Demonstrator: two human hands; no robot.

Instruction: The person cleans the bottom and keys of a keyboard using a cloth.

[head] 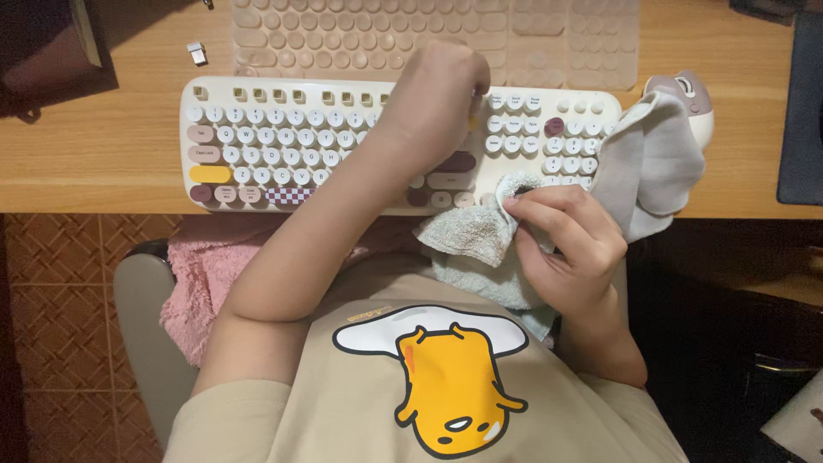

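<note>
Here, a wooden desk (111, 163) fills the top of the view, with a brown tiled floor (60, 257) below its front edge. On the desk lies a cream keyboard (257, 137) with round keys. Behind the keyboard rests a clear silicone key cover (360, 34); right of the keyboard sits a small mouse (690, 94), and behind its left end a tiny silver dongle (197, 54). A pale grey-green cloth (480, 249) drapes over the keyboard's right front edge. The right hand (561, 236) pinches a fold of that cloth between thumb and fingers, just before the number keys. The left hand (437, 90) is curled closed over the keyboard's middle; what it grips is hidden.
</note>
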